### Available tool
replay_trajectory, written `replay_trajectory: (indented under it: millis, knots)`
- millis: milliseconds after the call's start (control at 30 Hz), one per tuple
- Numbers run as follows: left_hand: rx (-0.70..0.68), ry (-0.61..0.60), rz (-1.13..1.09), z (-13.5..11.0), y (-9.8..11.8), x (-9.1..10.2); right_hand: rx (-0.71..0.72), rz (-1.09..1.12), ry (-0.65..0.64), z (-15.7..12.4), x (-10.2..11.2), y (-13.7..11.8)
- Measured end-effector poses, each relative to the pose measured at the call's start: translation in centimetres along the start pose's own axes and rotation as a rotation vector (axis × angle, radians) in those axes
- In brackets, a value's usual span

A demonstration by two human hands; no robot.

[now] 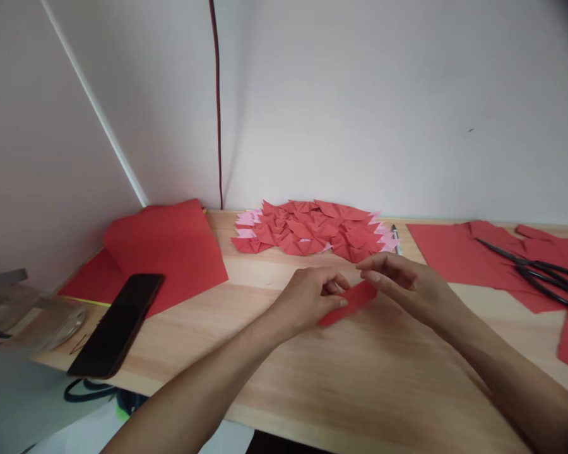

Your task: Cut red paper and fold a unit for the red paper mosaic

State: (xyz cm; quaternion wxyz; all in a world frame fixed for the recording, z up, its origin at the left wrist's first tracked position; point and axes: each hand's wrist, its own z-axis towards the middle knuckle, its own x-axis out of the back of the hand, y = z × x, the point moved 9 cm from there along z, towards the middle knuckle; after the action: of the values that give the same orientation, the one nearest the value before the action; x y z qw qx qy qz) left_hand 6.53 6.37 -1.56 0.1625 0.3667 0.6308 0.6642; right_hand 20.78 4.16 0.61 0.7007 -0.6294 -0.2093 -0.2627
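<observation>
A small strip of red paper [355,301] is held just above the wooden table, in front of me. My left hand [315,295] pinches its left end between thumb and curled fingers. At the paper's right end is my right hand [397,280], its thumb and fingers apart in a loose curve. Whether the right fingertips touch the paper is hard to make out. Behind both hands lies a pile of folded red paper pieces [307,230], with pink folded pieces [246,221] showing at its sides.
Large red sheets [170,252] lie at the left under a black phone [118,325]. Beside them stands a clear container [42,321]. At right, black scissors [544,271] rest on cut red paper [449,249]. A pen [396,238] lies near the wall [383,113].
</observation>
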Motion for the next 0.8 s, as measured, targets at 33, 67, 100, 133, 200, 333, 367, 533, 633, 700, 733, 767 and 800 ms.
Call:
replay_trajectory:
  millis: [33, 67, 100, 133, 200, 333, 367, 533, 633, 700, 733, 767, 800]
  knots:
    - [-0.010, 0.029, 0.020, 0.0, 0.2, 0.3, 0.031, -0.039, -0.012, 0.0, 0.0, -0.3]
    - [-0.026, 0.057, 0.052, -0.1, 0.4, 0.5, 0.082, -0.079, -0.021, -0.1, -0.1, -0.8]
    - [-0.046, 0.077, 0.092, -0.2, 0.7, 0.7, 0.151, -0.117, -0.031, -0.2, -0.2, -1.4]
    - [-0.070, 0.085, 0.134, -0.3, 1.1, 0.7, 0.227, -0.153, -0.046, -0.4, -0.4, -2.0]
    - [-0.124, 0.071, 0.199, -0.5, 1.8, 0.5, 0.362, -0.223, -0.087, -0.9, -1.2, -3.2]
    - [-0.199, 0.064, 0.302, -0.6, 2.5, 0.1, 0.425, -0.333, -0.139, -1.3, -2.5, -3.8]
    - [-0.211, 0.071, 0.337, -0.6, 2.4, 0.0, 0.423, -0.343, -0.135, -1.3, -2.6, -3.8]
    - [-0.318, 0.174, 0.667, -0.5, 2.8, -0.1, 0.415, -0.408, -0.092, -1.2, -2.8, -3.4]
    - [-0.420, 0.247, 0.932, -1.0, 3.8, -0.9, 0.443, -0.519, -0.011, -1.4, -2.5, -3.4]
    - [-0.453, 0.262, 1.046, -1.2, 4.2, -1.5, 0.475, -0.585, 0.014, -1.7, -2.6, -3.5]
    - [-0.453, 0.257, 1.076, -1.2, 4.1, -1.7, 0.483, -0.610, 0.011, -1.7, -2.8, -3.5]
    - [-0.441, 0.245, 1.091, -1.2, 3.9, -1.9, 0.484, -0.633, -0.002, -1.8, -3.0, -3.4]
    - [-0.416, 0.228, 1.090, -1.0, 3.5, -2.0, 0.481, -0.651, -0.025, -1.8, -3.3, -3.3]
